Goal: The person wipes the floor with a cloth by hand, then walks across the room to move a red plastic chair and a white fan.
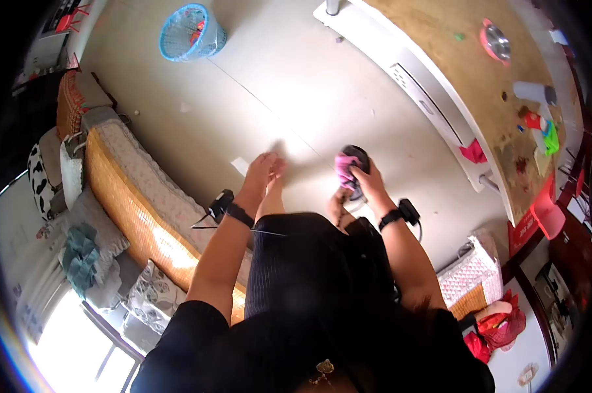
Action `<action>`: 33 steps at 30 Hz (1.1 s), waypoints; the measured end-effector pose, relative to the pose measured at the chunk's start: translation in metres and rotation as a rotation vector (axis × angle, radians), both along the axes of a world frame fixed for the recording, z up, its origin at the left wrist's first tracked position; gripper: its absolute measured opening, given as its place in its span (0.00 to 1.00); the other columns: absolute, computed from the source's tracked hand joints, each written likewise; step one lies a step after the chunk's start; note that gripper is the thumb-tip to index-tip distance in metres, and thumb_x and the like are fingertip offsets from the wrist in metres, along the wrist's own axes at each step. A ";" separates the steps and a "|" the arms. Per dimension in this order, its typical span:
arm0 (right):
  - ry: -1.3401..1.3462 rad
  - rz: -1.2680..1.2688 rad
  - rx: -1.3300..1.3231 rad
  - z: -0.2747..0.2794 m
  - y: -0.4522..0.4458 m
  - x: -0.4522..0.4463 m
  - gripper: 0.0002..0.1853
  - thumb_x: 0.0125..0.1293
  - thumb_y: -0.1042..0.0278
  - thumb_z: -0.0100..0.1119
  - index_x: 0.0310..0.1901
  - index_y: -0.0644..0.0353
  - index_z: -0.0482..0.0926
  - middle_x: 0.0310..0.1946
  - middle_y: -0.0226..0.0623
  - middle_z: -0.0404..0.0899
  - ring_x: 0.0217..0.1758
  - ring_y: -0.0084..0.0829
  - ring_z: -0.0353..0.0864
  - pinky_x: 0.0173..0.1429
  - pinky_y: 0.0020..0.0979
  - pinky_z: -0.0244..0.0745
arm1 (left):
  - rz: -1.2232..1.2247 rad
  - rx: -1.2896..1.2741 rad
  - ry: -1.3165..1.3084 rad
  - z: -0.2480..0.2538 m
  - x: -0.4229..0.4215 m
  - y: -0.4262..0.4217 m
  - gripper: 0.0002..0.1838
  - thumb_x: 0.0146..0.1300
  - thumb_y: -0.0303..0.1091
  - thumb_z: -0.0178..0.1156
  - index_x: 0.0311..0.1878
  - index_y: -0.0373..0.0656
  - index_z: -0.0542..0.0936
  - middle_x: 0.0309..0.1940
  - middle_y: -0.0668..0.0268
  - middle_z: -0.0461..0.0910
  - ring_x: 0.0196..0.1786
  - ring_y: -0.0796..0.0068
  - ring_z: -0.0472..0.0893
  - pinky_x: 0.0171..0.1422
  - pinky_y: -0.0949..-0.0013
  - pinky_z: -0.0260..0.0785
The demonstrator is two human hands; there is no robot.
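My right hand point(370, 185) is closed on the side of a dark slipper point(356, 154) with a bunched pink part point(345, 168) on its front. The slipper is beside my right ankle point(337, 206), just above or on the floor; I cannot tell which. My left hand point(262, 174) hangs above my left lower leg point(271, 202), fingers loosely bent and slightly blurred, with nothing visible in it. My left foot is mostly hidden behind that hand. Both wrists wear black bands with small black devices.
A blue-lined wastebasket point(192, 34) stands on the pale floor ahead. On the left is a sofa with a woven mat point(135, 190) and cushions. A table point(433, 59) on the right bears a bowl point(497, 43), a bottle and toys, with a red stool point(546, 208) near it.
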State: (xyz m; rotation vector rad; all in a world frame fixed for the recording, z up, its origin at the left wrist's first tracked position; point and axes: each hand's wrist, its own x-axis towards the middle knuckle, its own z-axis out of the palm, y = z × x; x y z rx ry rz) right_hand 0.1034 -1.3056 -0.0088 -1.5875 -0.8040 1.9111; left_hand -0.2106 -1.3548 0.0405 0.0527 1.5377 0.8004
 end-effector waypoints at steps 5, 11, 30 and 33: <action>-0.237 -0.106 -0.025 -0.058 0.021 0.015 0.23 0.63 0.67 0.66 0.57 0.67 0.76 0.46 0.40 0.83 0.46 0.29 0.83 0.49 0.29 0.80 | 0.476 0.034 -0.084 -0.140 -0.163 0.104 0.11 0.73 0.37 0.56 0.48 0.38 0.78 0.48 0.55 0.84 0.53 0.58 0.84 0.59 0.56 0.79; -0.384 -0.179 -0.175 -0.146 -0.006 0.015 0.25 0.61 0.64 0.67 0.57 0.68 0.77 0.46 0.43 0.84 0.46 0.33 0.84 0.49 0.33 0.81 | 0.554 0.113 -0.015 -0.210 -0.345 0.244 0.18 0.76 0.44 0.53 0.51 0.35 0.70 0.49 0.43 0.81 0.53 0.49 0.84 0.57 0.50 0.81; -0.447 -0.322 -0.139 -0.339 -0.086 0.150 0.24 0.63 0.65 0.64 0.60 0.64 0.76 0.43 0.36 0.84 0.45 0.28 0.81 0.52 0.32 0.79 | -0.915 0.066 1.779 -0.320 -0.422 0.380 0.29 0.72 0.49 0.53 0.50 0.24 0.82 0.50 0.42 0.84 0.55 0.49 0.84 0.58 0.59 0.78; -0.703 -0.806 -0.142 -0.357 -0.132 0.214 0.22 0.62 0.63 0.65 0.56 0.63 0.80 0.42 0.36 0.83 0.42 0.28 0.82 0.48 0.30 0.79 | -0.713 0.327 1.454 -0.362 -0.476 0.377 0.29 0.71 0.51 0.55 0.49 0.27 0.82 0.47 0.40 0.83 0.54 0.46 0.83 0.59 0.58 0.76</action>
